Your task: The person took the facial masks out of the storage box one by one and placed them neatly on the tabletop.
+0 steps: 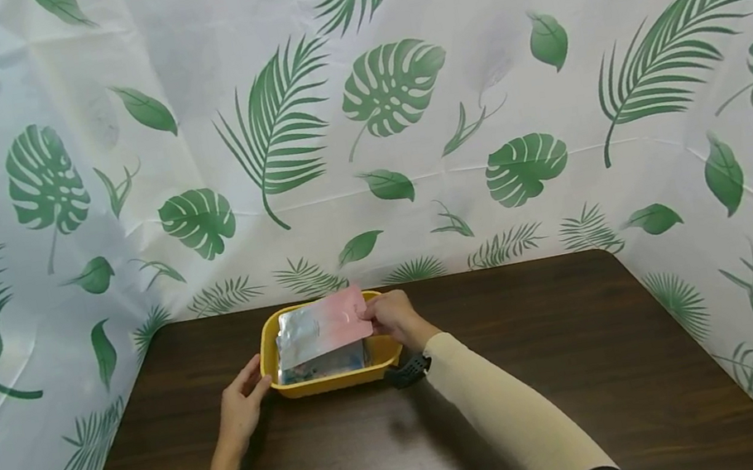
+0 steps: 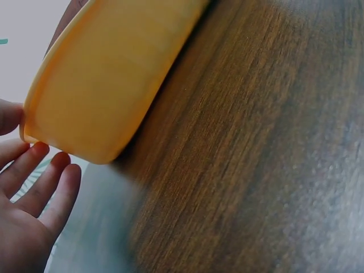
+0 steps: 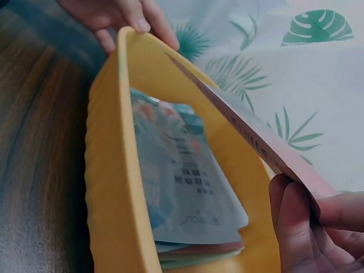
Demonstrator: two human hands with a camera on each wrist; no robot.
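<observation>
Fingers of the right hand [image 1: 397, 319] pinch a pink-and-silver packet [image 1: 325, 326] by its right end, above the yellow basket [image 1: 334, 382] on the far part of the table [image 1: 355, 457]; the left hand's [image 1: 240, 406] grip the basket's left end. Work seems partway: other packets [image 3: 187, 182] lie inside, this one remains unplaced.

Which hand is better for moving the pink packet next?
Probably the right hand: it already pinches one end of the pink packet, above the yellow basket. The left hand is at the basket's other end, touching its rim, so it could help steady it.
</observation>
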